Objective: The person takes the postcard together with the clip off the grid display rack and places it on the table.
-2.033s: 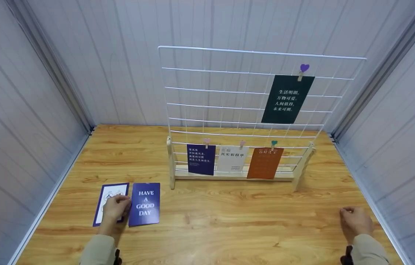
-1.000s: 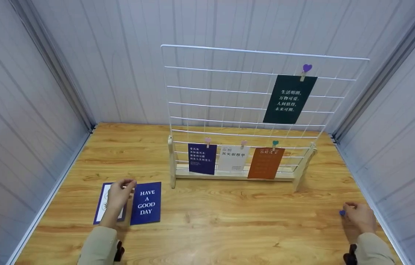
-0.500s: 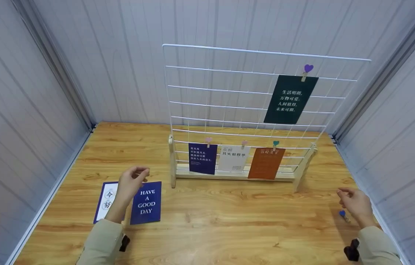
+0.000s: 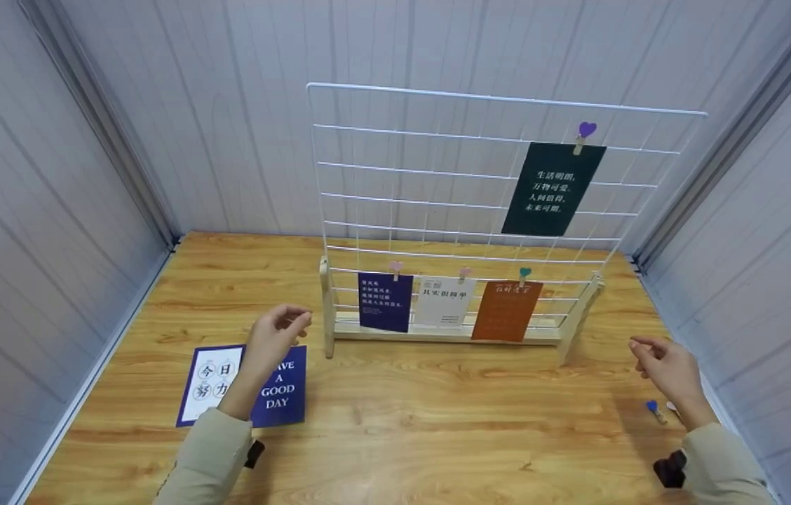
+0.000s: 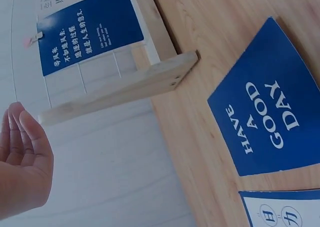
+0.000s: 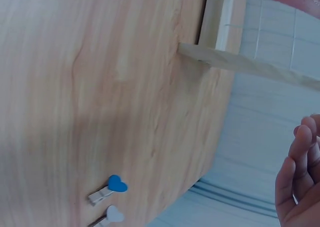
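Left hand [image 4: 278,338] is held up over the tan wooden table [image 4: 437,428], with its fingers softly bent and nothing gripped. Below it, on the side nearer the body, a flat blue paper card with white words, "HAVE A GOOD DAY" [image 4: 282,394], is partly hidden by the wrist. To the left of that arm, a white paper card with a dark blue edge [image 4: 210,380] is laid flat. Right hand [image 4: 672,368] is held up too, its fingers loose and nothing gripped. Under it, on the table, a small clip with a blue heart [image 6: 115,184] is seen beside a small clip with a white heart [image 6: 113,214]. Ahead of both hands, a white wire rack with pale wooden legs [image 4: 327,312] is stood up. High on it, toward the right hand, a dark green card [image 4: 554,189] is hung by a purple heart clip [image 4: 587,129]. Lower down, from left hand toward right hand, a dark blue card [image 4: 386,303], a plain white card [image 4: 443,305] and an orange card [image 4: 508,312] are hung.
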`<state>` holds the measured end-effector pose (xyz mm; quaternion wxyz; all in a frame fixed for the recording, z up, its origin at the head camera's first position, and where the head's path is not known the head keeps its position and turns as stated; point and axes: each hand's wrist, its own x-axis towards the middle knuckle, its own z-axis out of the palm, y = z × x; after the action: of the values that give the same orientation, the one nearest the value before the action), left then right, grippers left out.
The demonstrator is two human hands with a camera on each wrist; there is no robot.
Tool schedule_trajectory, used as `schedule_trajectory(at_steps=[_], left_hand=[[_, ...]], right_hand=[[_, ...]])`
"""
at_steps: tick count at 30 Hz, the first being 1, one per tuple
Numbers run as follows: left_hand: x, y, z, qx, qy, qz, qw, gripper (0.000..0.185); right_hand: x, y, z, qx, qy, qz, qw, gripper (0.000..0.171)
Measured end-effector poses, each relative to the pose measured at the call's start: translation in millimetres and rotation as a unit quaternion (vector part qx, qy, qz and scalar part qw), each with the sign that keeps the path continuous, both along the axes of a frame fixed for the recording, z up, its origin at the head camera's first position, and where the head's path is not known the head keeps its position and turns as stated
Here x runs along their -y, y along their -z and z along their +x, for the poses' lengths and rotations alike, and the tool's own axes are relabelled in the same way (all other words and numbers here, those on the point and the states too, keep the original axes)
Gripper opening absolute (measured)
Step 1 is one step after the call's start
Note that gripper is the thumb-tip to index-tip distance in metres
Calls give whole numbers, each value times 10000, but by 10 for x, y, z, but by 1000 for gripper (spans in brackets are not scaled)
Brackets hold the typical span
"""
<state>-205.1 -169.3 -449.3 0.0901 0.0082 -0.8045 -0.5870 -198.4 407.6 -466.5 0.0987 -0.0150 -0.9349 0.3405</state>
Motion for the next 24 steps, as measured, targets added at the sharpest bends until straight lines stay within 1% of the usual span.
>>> schedule_trajectory(at_steps=[8, 12, 16, 19, 22, 24], left_hand=[[-102, -71, 5, -454, 229, 85, 9987, 10], [-156, -112, 23, -516, 341, 88, 9980, 9], [-214, -170, 43, -580, 480, 111, 9971, 13], [-265, -243, 63, -712, 629, 164, 9953, 13], [-344, -373, 130, -857, 760, 138, 9933, 11], [-393, -460, 181, -871, 834, 152, 9926, 11]], right_hand=[[152, -149, -23, -217, -212, -24, 9995, 41], [220, -221, -25, -318, -316, -148, 9989, 38], [304, -306, -18, -484, -471, -285, 9973, 36], [356, -364, -16, -625, -538, -329, 9961, 35], [402, -405, -17, -739, -577, -345, 9950, 32], [434, -426, -19, -762, -597, -364, 9946, 32]])
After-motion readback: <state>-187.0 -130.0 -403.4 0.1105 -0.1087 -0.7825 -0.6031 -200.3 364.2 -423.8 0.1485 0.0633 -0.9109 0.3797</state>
